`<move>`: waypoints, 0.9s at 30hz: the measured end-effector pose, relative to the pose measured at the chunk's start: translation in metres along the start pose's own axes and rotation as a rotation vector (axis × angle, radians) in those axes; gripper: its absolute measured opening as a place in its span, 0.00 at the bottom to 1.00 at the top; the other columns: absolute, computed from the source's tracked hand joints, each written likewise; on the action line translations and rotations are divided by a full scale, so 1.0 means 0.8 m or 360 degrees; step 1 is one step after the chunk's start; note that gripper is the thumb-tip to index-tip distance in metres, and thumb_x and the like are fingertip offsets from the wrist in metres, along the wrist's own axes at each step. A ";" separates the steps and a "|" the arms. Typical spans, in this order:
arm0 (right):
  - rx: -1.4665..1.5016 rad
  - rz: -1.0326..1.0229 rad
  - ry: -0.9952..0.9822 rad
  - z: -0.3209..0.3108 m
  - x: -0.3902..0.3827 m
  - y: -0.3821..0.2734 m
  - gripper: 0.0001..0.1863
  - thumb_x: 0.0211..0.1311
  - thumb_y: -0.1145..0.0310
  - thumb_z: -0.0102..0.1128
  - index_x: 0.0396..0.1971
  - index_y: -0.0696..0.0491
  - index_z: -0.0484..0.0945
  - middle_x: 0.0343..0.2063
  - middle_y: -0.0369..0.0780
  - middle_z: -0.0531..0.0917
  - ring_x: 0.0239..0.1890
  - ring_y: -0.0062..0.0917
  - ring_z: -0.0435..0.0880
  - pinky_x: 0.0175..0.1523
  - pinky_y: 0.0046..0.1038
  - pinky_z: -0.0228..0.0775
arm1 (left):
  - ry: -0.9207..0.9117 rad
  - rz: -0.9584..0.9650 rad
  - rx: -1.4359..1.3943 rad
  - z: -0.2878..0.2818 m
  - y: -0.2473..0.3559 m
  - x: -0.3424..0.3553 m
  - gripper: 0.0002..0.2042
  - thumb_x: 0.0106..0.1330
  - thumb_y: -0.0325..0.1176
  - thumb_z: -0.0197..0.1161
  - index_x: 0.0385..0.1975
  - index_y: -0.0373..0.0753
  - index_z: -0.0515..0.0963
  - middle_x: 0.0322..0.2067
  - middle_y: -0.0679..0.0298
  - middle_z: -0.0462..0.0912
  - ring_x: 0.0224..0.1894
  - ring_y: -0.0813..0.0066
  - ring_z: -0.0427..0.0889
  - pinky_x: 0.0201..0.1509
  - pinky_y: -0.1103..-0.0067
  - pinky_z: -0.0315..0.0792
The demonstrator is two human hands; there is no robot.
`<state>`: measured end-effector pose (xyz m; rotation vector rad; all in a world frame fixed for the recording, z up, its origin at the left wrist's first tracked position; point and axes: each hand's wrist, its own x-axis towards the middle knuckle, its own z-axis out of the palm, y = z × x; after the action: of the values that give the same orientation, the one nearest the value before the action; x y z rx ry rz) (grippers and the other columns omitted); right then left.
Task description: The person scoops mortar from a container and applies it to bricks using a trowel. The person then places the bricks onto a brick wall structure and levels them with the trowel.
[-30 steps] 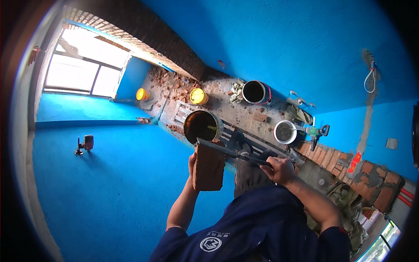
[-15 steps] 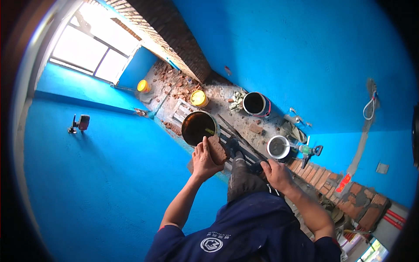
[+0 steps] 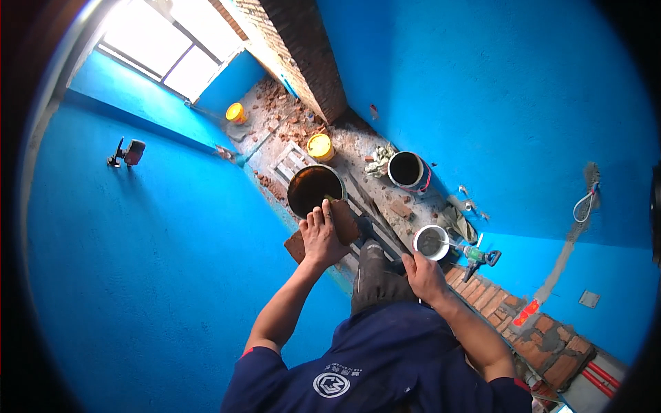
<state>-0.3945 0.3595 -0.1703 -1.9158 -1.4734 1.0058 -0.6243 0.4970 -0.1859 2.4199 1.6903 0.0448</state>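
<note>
My left hand (image 3: pixel 322 237) is closed on a reddish-brown brick (image 3: pixel 346 224), its fingers lying along the near side. Another reddish-brown piece (image 3: pixel 296 246) sticks out on the other side of that hand; I cannot tell whether it is separate. Just beyond the brick is the open mouth of a dark bucket (image 3: pixel 292 182), with something small and yellow-green at its near edge. Low in front of my body, my right hand (image 3: pixel 425 277) has its fingers curled, and what they grip is hidden.
A white bucket of grey mix (image 3: pixel 432 227) stands right, a green handheld mixer (image 3: pixel 475 255) beside it. A black bucket (image 3: pixel 407 184) and two yellow buckets (image 3: pixel 320 146) stand farther off. Brick rubble (image 3: pixel 282 103) litters the floor. Blue walls rise left and right; low brickwork (image 3: pixel 492 299) runs right.
The view has shifted slightly. The brick in my left hand has turned a little, and more of the reddish piece left of that hand shows. My right hand stays low with fingers curled.
</note>
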 end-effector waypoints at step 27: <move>-0.0108 0.0166 0.0147 0.070 0.100 0.053 0.27 0.66 0.47 0.48 0.25 0.58 0.79 0.25 0.56 0.80 0.31 0.52 0.81 0.36 0.47 0.72 | -0.0407 -0.0342 -0.0667 0.115 -0.131 -0.009 0.57 0.33 0.46 0.77 0.67 0.34 0.52 0.57 0.45 0.65 0.58 0.46 0.68 0.59 0.61 0.67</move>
<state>-0.4050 0.4228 -0.2554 -2.0772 -1.3845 0.9102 -0.7120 0.5128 -0.2938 1.8503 1.6218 0.0505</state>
